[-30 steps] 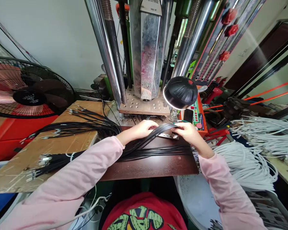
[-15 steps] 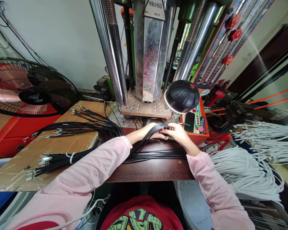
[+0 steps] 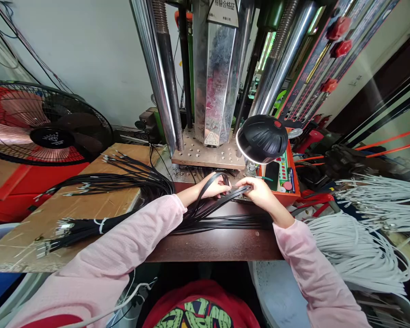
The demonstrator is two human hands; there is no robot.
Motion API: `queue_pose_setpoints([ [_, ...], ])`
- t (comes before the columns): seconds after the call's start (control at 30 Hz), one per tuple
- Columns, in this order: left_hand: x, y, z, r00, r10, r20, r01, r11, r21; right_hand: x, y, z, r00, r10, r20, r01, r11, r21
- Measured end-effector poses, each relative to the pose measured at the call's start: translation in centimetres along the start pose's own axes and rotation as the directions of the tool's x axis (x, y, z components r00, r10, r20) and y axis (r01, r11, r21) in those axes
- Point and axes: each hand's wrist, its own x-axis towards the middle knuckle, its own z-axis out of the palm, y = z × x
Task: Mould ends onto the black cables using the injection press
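Note:
My left hand [image 3: 216, 186], fingers curled together, grips a looped black cable [image 3: 205, 187] in front of the machine's drilled metal plate [image 3: 208, 158]. Close beside it on the right, my right hand [image 3: 254, 189] is closed around the ends of several flat black cables [image 3: 230, 197]. Their tips are hidden behind its fingers. More black cables [image 3: 225, 222] lie lengthwise along the brown table [image 3: 208, 249], below both hands. A black work lamp [image 3: 263, 139] hangs just above my right hand.
Bundled black cables [image 3: 102, 226] with metal connectors lie on a cardboard-covered board [image 3: 30, 234] at left. A fan [image 3: 51, 136] stands behind it. An orange control box [image 3: 287, 196] sits right of the lamp. White cables [image 3: 355, 250] are heaped at far right.
My hands have moved apart. My right hand has shifted slightly right and down with cable ends, while my left hand keeps a loop. The view has shifted slightly.

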Motion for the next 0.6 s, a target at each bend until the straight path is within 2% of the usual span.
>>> queue_pose_setpoints([
  [0.13, 0.0, -0.9, 0.3, 0.999, -0.037, 0.001, 0.037, 0.997, -0.065, -0.6, 1.0, -0.5, 0.997, 0.060, -0.043, -0.065, 0.990, -0.128],
  [0.23, -0.1, -0.7, 0.4, 0.998, -0.031, -0.052, 0.034, 0.998, 0.052, -1.0, 0.8, -0.7, 0.998, 0.000, -0.066, -0.019, 0.957, -0.289],
  [0.3, -0.2, -0.3, 0.4, 0.997, 0.003, -0.083, 0.007, 0.992, 0.126, -1.0, 0.6, -0.8, 0.998, -0.029, -0.053, 0.009, 0.941, -0.338],
  [0.43, -0.4, 0.4, 0.6, 0.997, 0.019, -0.071, -0.007, 0.987, 0.159, -0.6, 0.6, -0.9, 0.998, -0.052, 0.023, 0.056, 0.951, -0.303],
  [0.6, 0.0, 0.6, 0.6, 0.994, 0.093, -0.049, -0.077, 0.960, 0.268, -0.3, 1.4, -0.7, 0.998, -0.062, 0.032, 0.068, 0.967, -0.245],
])
